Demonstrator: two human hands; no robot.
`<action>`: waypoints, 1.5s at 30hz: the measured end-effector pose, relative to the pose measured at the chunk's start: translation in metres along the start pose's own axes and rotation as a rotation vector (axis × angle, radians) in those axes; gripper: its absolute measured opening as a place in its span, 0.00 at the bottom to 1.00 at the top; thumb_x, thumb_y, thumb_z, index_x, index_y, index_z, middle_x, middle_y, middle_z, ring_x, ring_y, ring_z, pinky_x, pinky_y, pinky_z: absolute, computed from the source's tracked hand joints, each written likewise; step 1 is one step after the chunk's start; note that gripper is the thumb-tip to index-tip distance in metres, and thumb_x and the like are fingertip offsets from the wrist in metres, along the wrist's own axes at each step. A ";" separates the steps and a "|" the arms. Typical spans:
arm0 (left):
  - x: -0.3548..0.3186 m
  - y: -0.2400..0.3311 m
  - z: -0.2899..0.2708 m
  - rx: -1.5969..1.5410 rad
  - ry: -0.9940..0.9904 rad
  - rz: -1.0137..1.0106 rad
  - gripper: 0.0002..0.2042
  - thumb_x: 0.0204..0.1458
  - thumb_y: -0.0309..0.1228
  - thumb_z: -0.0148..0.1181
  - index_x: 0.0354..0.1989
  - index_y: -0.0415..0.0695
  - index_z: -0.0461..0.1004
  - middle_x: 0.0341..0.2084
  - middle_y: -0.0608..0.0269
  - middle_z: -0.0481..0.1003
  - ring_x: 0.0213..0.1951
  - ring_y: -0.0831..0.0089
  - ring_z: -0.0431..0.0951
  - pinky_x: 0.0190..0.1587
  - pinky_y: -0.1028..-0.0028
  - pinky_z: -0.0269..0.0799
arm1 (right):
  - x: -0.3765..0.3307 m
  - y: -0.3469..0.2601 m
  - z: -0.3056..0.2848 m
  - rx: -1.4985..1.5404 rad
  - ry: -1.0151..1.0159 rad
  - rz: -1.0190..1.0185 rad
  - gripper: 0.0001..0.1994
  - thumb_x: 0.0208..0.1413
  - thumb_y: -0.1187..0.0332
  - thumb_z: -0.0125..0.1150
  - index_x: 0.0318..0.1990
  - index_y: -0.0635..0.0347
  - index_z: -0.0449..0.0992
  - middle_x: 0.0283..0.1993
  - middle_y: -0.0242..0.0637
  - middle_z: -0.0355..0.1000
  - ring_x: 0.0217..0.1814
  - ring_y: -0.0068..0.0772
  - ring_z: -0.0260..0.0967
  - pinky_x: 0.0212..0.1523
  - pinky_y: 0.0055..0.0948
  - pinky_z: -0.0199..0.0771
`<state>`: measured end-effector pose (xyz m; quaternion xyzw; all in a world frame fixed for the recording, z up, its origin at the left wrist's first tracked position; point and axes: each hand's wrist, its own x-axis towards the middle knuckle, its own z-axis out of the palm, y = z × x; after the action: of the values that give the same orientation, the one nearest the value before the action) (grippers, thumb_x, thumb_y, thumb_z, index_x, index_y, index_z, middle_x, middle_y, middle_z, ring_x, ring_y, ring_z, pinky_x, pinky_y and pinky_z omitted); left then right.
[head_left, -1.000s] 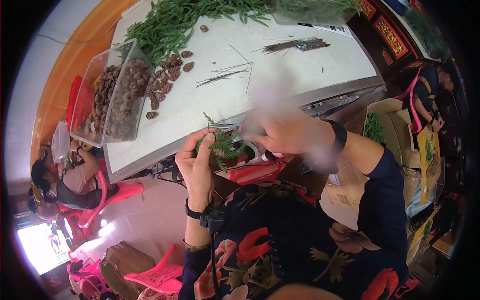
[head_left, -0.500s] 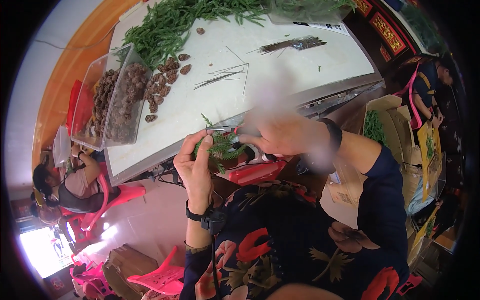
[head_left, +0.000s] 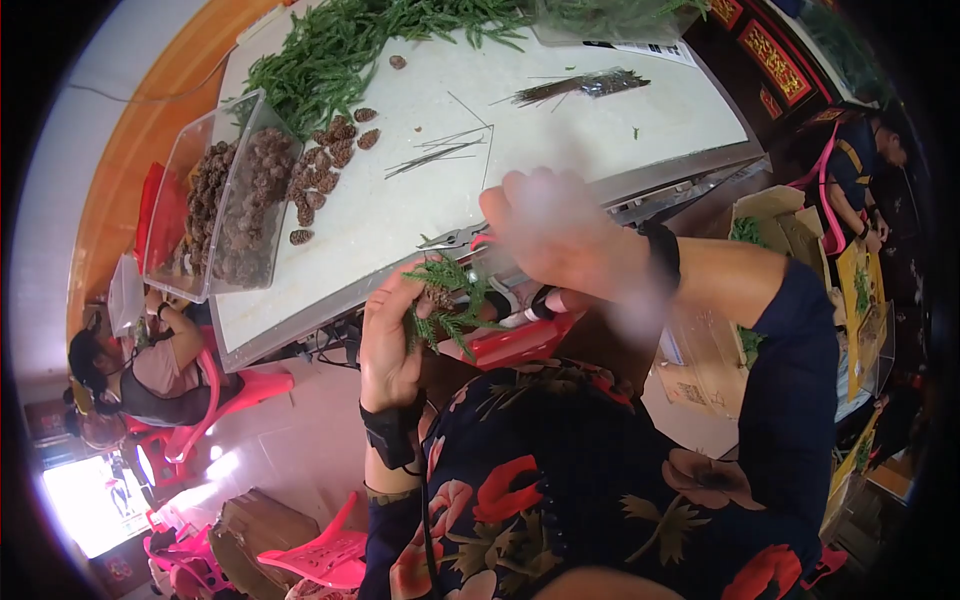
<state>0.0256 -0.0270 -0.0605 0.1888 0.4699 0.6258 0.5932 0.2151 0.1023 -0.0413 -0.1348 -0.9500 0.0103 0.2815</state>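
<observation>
Your left hand [head_left: 392,330] pinches a green sprig [head_left: 447,274] with what looks like a cone [head_left: 436,297] among its needles, just off the worktop's [head_left: 340,240] near edge. Your right hand [head_left: 560,240], partly blurred, curls around the pliers [head_left: 455,238], their tips above that edge; you cannot tell whether they grip anything. One piece seems part-made: greenery and cone sit together, though any binding is hidden. Much material remains unused: loose wires [head_left: 436,152] mid-worktop, a wire bundle [head_left: 590,88] right of its middle, loose cones [head_left: 316,180] on its left, a clear tub [head_left: 237,190] of more at its left edge, and greenery [head_left: 325,70] heaped along its far side. Beyond the worktop, one person [head_left: 165,375] sits left, another [head_left: 855,165] right, with a carton [head_left: 705,365] nearer and a lit screen [head_left: 95,500] lower left.
</observation>
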 end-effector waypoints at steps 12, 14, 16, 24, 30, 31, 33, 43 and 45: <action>0.005 -0.005 -0.017 0.058 0.082 0.176 0.10 0.56 0.25 0.52 0.44 0.35 0.72 0.29 0.69 0.73 0.27 0.86 0.64 0.33 0.84 0.62 | 0.043 -0.019 -0.010 -0.402 -0.152 0.042 0.18 0.31 0.58 0.61 0.32 0.55 0.67 0.30 0.33 0.61 0.36 0.34 0.62 0.28 0.31 0.60; 0.001 -0.001 -0.015 0.097 0.117 0.217 0.09 0.56 0.25 0.53 0.44 0.36 0.72 0.29 0.69 0.73 0.28 0.85 0.66 0.34 0.84 0.63 | 0.029 -0.001 -0.001 -0.184 -0.161 -0.049 0.18 0.32 0.59 0.62 0.34 0.55 0.68 0.33 0.35 0.63 0.38 0.35 0.63 0.31 0.32 0.62; 0.000 0.002 -0.008 0.180 0.165 0.287 0.08 0.57 0.25 0.54 0.43 0.37 0.72 0.30 0.68 0.75 0.30 0.85 0.69 0.35 0.84 0.65 | 0.014 0.013 0.004 0.240 -0.177 -0.205 0.20 0.34 0.61 0.62 0.38 0.56 0.70 0.40 0.38 0.65 0.43 0.39 0.65 0.37 0.35 0.67; -0.001 -0.002 -0.017 0.285 0.159 0.352 0.06 0.57 0.26 0.55 0.39 0.37 0.72 0.31 0.67 0.76 0.32 0.85 0.70 0.37 0.84 0.66 | 0.028 0.003 -0.008 0.872 -0.258 -0.007 0.18 0.49 0.64 0.56 0.49 0.56 0.71 0.29 0.44 0.72 0.30 0.43 0.70 0.33 0.39 0.69; 0.002 -0.003 -0.011 0.327 0.135 0.367 0.06 0.57 0.26 0.56 0.39 0.37 0.71 0.30 0.68 0.76 0.32 0.85 0.70 0.37 0.85 0.65 | 0.035 0.010 -0.013 0.844 -0.482 0.109 0.20 0.48 0.62 0.58 0.49 0.58 0.71 0.32 0.45 0.73 0.31 0.45 0.71 0.32 0.41 0.69; 0.003 -0.003 -0.011 0.339 0.132 0.368 0.06 0.56 0.25 0.56 0.39 0.37 0.71 0.30 0.68 0.76 0.32 0.85 0.70 0.36 0.85 0.65 | 0.034 0.011 -0.006 0.904 -0.517 0.178 0.20 0.47 0.62 0.57 0.48 0.59 0.71 0.31 0.46 0.73 0.31 0.46 0.71 0.32 0.41 0.69; 0.002 -0.003 -0.010 0.352 0.134 0.371 0.06 0.56 0.25 0.56 0.39 0.37 0.71 0.30 0.68 0.75 0.31 0.85 0.70 0.36 0.85 0.65 | 0.031 0.012 0.001 0.966 -0.553 0.242 0.20 0.47 0.62 0.57 0.48 0.59 0.71 0.30 0.46 0.73 0.30 0.47 0.71 0.31 0.42 0.69; 0.002 0.000 -0.015 0.169 0.080 0.202 0.06 0.57 0.25 0.53 0.39 0.36 0.72 0.31 0.63 0.77 0.31 0.80 0.76 0.36 0.81 0.72 | 0.026 -0.001 -0.002 0.357 -0.661 0.027 0.07 0.54 0.66 0.51 0.34 0.60 0.68 0.33 0.36 0.61 0.31 0.34 0.62 0.34 0.34 0.64; 0.003 0.000 -0.018 0.147 0.068 0.195 0.06 0.58 0.26 0.52 0.39 0.36 0.72 0.31 0.62 0.77 0.31 0.80 0.76 0.36 0.80 0.73 | 0.019 -0.004 0.008 0.195 -0.541 -0.120 0.06 0.53 0.67 0.52 0.32 0.60 0.68 0.31 0.36 0.60 0.29 0.34 0.62 0.33 0.35 0.64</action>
<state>0.0110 -0.0303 -0.0703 0.2550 0.5138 0.6506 0.4977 0.1950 0.1035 -0.0374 -0.0428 -0.9913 0.1206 0.0296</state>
